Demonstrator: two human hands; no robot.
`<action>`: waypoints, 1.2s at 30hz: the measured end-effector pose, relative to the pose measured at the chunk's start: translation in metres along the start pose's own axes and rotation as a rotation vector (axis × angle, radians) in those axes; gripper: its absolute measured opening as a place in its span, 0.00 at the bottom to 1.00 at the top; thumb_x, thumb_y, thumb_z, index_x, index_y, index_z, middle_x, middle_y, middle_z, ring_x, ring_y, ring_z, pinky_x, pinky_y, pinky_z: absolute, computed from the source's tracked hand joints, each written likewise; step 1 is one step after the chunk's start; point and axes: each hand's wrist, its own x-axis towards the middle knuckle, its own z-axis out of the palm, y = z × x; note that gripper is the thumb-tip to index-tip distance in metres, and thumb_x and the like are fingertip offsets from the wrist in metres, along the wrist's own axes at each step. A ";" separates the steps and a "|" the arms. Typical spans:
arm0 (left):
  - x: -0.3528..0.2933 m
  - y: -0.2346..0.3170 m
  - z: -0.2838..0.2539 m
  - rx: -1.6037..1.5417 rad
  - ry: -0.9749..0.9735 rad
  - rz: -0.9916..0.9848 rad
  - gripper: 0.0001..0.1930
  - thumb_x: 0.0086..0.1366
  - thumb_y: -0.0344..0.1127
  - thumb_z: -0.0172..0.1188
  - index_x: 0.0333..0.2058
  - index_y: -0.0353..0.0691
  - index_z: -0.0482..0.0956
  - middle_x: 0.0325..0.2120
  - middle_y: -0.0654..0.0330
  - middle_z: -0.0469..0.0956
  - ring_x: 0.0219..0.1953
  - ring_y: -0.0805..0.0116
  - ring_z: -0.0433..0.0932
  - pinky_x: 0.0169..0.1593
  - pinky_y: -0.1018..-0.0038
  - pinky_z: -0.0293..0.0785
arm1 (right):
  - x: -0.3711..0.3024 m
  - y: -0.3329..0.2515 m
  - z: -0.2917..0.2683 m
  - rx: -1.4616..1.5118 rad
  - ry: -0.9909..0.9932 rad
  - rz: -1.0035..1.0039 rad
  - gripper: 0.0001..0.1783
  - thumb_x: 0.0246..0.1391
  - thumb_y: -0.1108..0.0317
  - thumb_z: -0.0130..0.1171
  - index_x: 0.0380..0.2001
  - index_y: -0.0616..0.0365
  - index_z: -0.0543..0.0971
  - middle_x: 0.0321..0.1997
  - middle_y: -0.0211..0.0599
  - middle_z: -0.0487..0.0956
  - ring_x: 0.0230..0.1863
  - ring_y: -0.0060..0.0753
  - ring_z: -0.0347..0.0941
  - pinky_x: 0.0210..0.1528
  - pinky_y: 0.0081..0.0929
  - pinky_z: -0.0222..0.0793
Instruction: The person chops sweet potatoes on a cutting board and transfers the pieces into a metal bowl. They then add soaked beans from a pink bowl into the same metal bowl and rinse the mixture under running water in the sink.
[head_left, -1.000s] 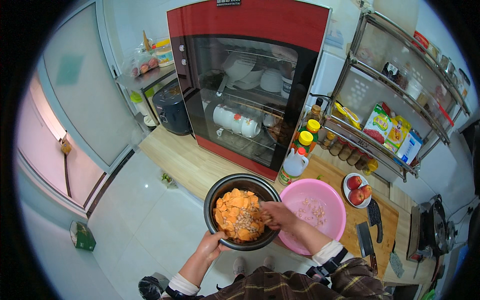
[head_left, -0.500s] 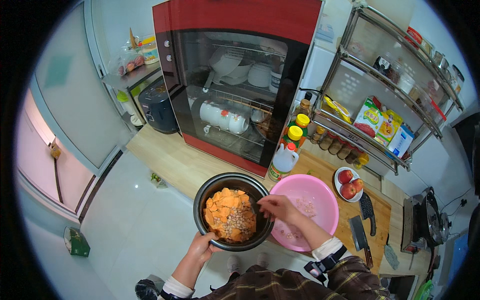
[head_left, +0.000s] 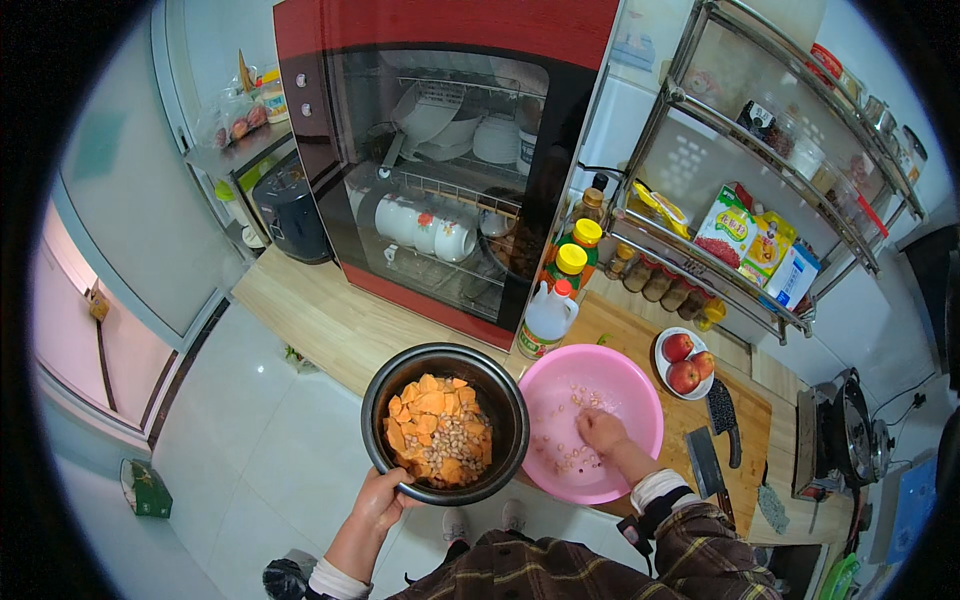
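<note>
My left hand (head_left: pixel 385 495) grips the near-left rim of a dark metal pot (head_left: pixel 513 425), held up beside the counter. Inside it lie orange sweet potato chunks (head_left: pixel 430 402) with pale tan peanuts (head_left: pixel 455 437) heaped over their right side. My right hand (head_left: pixel 602 432) is down inside a pink plastic basin (head_left: pixel 640 385), its fingers curled together near the bottom. Scattered peanuts (head_left: pixel 560 455) lie around it in the basin. Whatever the fingers hold, if anything, is hidden. Pot and basin are side by side, the pot on the left.
A wooden cutting board (head_left: pixel 755 440) carries a cleaver (head_left: pixel 708 462), a dark-bladed knife (head_left: pixel 722 408) and a plate of apples (head_left: pixel 684 376). Bottles (head_left: pixel 548 318) stand behind the basin. A red dish cabinet (head_left: pixel 440 190) and metal rack (head_left: pixel 690 105) rise at the back.
My right hand has moved from the pot's right rim, rightward and down into the basin. My left hand still holds the pot. The whole view has shifted slightly.
</note>
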 end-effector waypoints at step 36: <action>-0.001 -0.001 0.002 0.041 -0.039 0.014 0.25 0.47 0.23 0.47 0.48 0.25 0.59 0.41 0.43 0.70 0.34 0.50 0.77 0.33 0.59 0.79 | -0.018 -0.185 -0.046 1.262 -0.750 0.083 0.13 0.56 0.59 0.46 0.23 0.55 0.69 0.14 0.22 0.61 0.08 0.13 0.50 0.06 0.12 0.41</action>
